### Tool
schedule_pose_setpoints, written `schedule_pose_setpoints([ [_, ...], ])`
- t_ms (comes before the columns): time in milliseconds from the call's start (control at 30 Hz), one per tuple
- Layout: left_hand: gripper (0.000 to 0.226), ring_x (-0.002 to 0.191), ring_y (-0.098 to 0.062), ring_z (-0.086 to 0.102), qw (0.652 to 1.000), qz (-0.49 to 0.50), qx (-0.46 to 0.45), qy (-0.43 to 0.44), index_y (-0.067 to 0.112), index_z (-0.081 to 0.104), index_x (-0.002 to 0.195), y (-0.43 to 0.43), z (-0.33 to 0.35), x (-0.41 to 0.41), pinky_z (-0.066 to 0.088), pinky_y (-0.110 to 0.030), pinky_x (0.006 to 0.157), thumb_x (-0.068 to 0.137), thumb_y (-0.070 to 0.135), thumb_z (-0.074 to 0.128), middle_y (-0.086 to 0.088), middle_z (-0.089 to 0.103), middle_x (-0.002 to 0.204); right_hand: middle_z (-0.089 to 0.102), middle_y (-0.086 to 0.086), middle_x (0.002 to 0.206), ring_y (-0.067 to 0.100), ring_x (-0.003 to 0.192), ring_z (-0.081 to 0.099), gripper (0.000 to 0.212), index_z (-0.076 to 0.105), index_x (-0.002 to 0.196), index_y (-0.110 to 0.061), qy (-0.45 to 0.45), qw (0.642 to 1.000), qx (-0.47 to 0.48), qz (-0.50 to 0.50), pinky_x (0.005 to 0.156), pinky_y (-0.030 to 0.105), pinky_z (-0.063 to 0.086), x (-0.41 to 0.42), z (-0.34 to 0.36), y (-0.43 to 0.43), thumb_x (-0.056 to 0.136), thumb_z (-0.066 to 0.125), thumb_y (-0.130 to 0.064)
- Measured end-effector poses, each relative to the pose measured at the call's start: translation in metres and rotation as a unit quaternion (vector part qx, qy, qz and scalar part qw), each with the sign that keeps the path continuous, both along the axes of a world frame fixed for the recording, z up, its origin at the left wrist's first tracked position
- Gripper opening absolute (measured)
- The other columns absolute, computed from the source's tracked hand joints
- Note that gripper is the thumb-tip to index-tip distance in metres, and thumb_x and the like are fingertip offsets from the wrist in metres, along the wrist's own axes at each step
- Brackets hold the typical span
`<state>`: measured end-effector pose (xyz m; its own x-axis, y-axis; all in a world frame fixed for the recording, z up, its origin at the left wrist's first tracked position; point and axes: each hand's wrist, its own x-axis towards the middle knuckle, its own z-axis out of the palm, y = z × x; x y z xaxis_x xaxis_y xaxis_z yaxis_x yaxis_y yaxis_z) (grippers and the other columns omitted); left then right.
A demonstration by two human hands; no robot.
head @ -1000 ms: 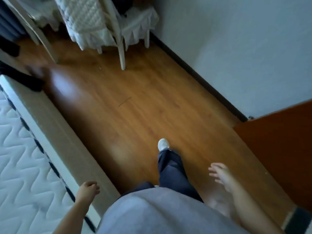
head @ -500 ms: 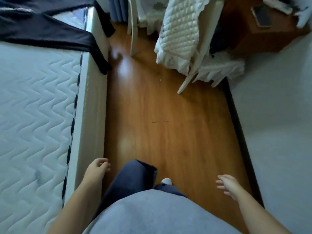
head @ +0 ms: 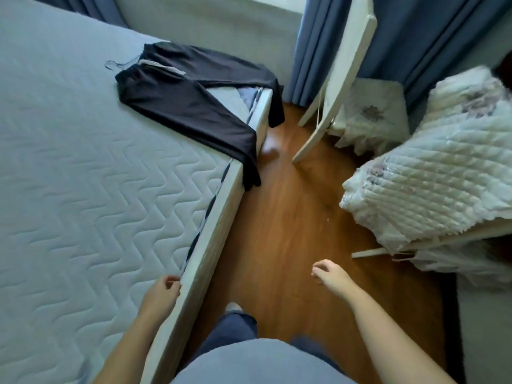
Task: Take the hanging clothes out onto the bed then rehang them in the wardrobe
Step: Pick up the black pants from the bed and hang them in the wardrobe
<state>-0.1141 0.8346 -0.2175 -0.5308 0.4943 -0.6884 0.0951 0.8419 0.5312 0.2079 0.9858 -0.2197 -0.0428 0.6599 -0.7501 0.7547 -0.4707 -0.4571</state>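
Note:
A pair of black trousers (head: 188, 106) lies spread on the far corner of the bed (head: 83, 189), its legs drooping over the mattress edge toward the floor. A thin wire hanger (head: 113, 63) pokes out at the waistband. My left hand (head: 163, 291) hangs loosely curled over the mattress edge, holding nothing. My right hand (head: 329, 275) hovers over the wooden floor with relaxed fingers, also holding nothing. The wardrobe is out of view.
A strip of wooden floor (head: 277, 231) runs between the bed and white chairs (head: 338, 79) on the right. A quilted white cover (head: 432, 167) drapes over the nearer chair. Blue curtains (head: 410, 37) hang at the back.
The view has swung left and up, bringing the bed and the black trousers into sight. Both hands stay low and hold nothing; the left one now hangs over the mattress edge.

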Motion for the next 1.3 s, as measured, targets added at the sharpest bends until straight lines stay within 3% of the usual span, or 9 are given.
schedule_pose_setpoints([
  [100, 0.014, 0.09, -0.031, 0.062, 0.999, 0.029, 0.026, 0.007, 0.011, 0.057, 0.102, 0.059, 0.009, -0.023, 0.047, -0.04, 0.085, 0.089, 0.013, 0.051, -0.012, 0.065, 0.089, 0.064, 0.011, 0.112, 0.025, 0.108, 0.059, 0.006, 0.056, 0.093, -0.021, 0.032, 0.999, 0.03, 0.025, 0.096, 0.038, 0.046, -0.03, 0.004, 0.06, 0.091, 0.051, -0.018],
  [267, 0.01, 0.087, -0.024, 0.063, 0.998, 0.032, 0.044, -0.009, 0.017, 0.054, 0.099, 0.155, 0.015, -0.019, 0.047, -0.038, 0.082, 0.09, 0.015, 0.049, -0.006, 0.065, 0.087, 0.064, 0.01, 0.109, 0.024, 0.1, 0.061, 0.013, 0.055, 0.103, -0.015, 0.078, 0.996, 0.039, 0.009, 0.062, 0.019, 0.04, -0.049, 0.009, 0.164, 0.094, 0.046, -0.014],
  [433, 0.013, 0.088, -0.025, 0.062, 0.992, 0.107, 0.069, -0.019, 0.012, 0.055, 0.1, 0.257, 0.011, -0.002, 0.046, -0.037, 0.086, 0.089, 0.011, 0.048, -0.009, 0.065, 0.09, 0.065, 0.008, 0.1, 0.013, 0.079, 0.06, 0.014, 0.055, 0.103, -0.014, 0.094, 0.994, 0.049, 0.01, 0.061, 0.022, 0.038, -0.053, 0.003, 0.294, 0.094, 0.043, -0.013],
  [567, 0.014, 0.088, -0.027, 0.061, 0.982, 0.172, 0.068, -0.038, 0.007, 0.055, 0.102, 0.337, 0.018, 0.008, 0.043, -0.032, 0.081, 0.09, 0.008, 0.048, -0.013, 0.063, 0.091, 0.063, 0.013, 0.103, 0.019, 0.082, 0.058, 0.016, 0.055, 0.106, -0.01, 0.072, 0.995, 0.041, 0.048, 0.059, 0.021, 0.037, -0.051, 0.011, 0.402, 0.095, 0.043, -0.012],
  [700, 0.012, 0.085, -0.025, 0.06, 0.976, 0.192, 0.097, -0.023, 0.009, 0.056, 0.1, 0.412, 0.024, -0.006, 0.047, -0.04, 0.086, 0.09, 0.008, 0.049, -0.009, 0.063, 0.085, 0.062, 0.018, 0.11, 0.025, 0.089, 0.057, 0.025, 0.054, 0.115, -0.003, 0.037, 0.996, 0.03, 0.07, 0.056, 0.023, 0.035, -0.067, 0.011, 0.501, 0.095, 0.042, -0.013],
  [833, 0.01, 0.092, -0.027, 0.061, 0.967, 0.238, 0.09, 0.011, 0.021, 0.056, 0.095, 0.444, 0.015, -0.028, 0.046, -0.041, 0.081, 0.091, 0.015, 0.05, -0.009, 0.064, 0.097, 0.062, 0.014, 0.102, 0.02, 0.075, 0.057, 0.023, 0.054, 0.112, -0.006, 0.034, 0.994, 0.003, 0.101, 0.054, 0.022, 0.032, -0.124, 0.002, 0.567, 0.095, 0.043, -0.015],
  [967, 0.024, 0.091, -0.024, 0.056, 0.971, 0.226, 0.015, 0.079, 0.009, 0.057, 0.113, 0.46, -0.009, -0.054, 0.039, -0.031, 0.079, 0.092, 0.016, 0.047, -0.009, 0.062, 0.104, 0.061, 0.008, 0.096, 0.015, 0.078, 0.057, 0.018, 0.055, 0.107, -0.009, 0.047, 0.986, 0.005, 0.158, 0.054, 0.021, 0.037, -0.206, -0.002, 0.628, 0.094, 0.044, -0.014],
  [1167, 0.026, 0.108, -0.03, 0.055, 0.966, 0.253, -0.039, 0.043, 0.009, 0.055, 0.115, 0.527, -0.031, -0.129, 0.041, -0.032, 0.086, 0.092, 0.014, 0.043, -0.015, 0.061, 0.117, 0.066, 0.01, 0.096, 0.023, 0.084, 0.062, 0.019, 0.057, 0.108, -0.008, -0.01, 0.965, 0.013, 0.263, 0.054, 0.02, 0.037, -0.3, -0.003, 0.721, 0.092, 0.046, -0.013],
  [1300, 0.027, 0.103, -0.028, 0.056, 0.953, 0.299, -0.012, 0.042, 0.008, 0.055, 0.115, 0.59, -0.032, -0.183, 0.04, -0.03, 0.083, 0.092, 0.013, 0.043, -0.014, 0.061, 0.116, 0.066, 0.012, 0.097, 0.028, 0.09, 0.062, 0.016, 0.058, 0.104, -0.009, -0.034, 0.943, 0.026, 0.33, 0.06, 0.024, 0.04, -0.365, -0.006, 0.77, 0.091, 0.048, -0.013],
])
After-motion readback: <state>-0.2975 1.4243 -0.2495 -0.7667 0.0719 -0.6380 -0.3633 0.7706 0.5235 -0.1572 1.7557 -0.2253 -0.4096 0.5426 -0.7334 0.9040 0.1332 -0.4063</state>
